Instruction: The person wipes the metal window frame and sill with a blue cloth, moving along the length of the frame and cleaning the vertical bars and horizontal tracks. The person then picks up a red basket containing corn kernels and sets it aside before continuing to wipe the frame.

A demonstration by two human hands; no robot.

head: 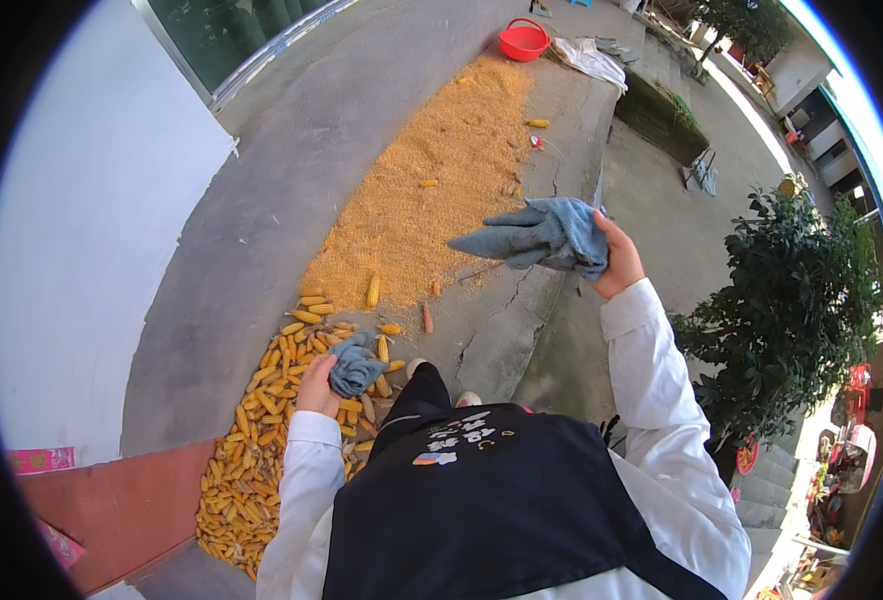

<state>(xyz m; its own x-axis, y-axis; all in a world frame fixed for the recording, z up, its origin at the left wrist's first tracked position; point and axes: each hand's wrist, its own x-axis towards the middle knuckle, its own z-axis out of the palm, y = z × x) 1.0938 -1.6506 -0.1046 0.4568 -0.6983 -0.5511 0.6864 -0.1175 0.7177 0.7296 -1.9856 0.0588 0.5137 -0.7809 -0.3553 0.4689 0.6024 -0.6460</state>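
My right hand (621, 255) grips a blue-grey cloth glove (546, 236) by one end, its fingers pointing left over the concrete. In my left hand (320, 386) is a crumpled piece of similar blue-grey cloth (355, 365), perhaps the other glove. Beneath and left of it lies a heap of yellow corn cobs (250, 480). Ahead, loose corn kernels (426, 157) cover the ground in a long strip, with several cobs on and beside it. A reddish cob core (428, 319) lies near my feet.
At the far end of the kernels stands a red plastic basket (524, 41), beside a white sack (591, 60). A white wall (96, 225) rises at the left. To the right are a concrete ledge edge, a mossy block (659, 124) and a leafy bush (779, 300).
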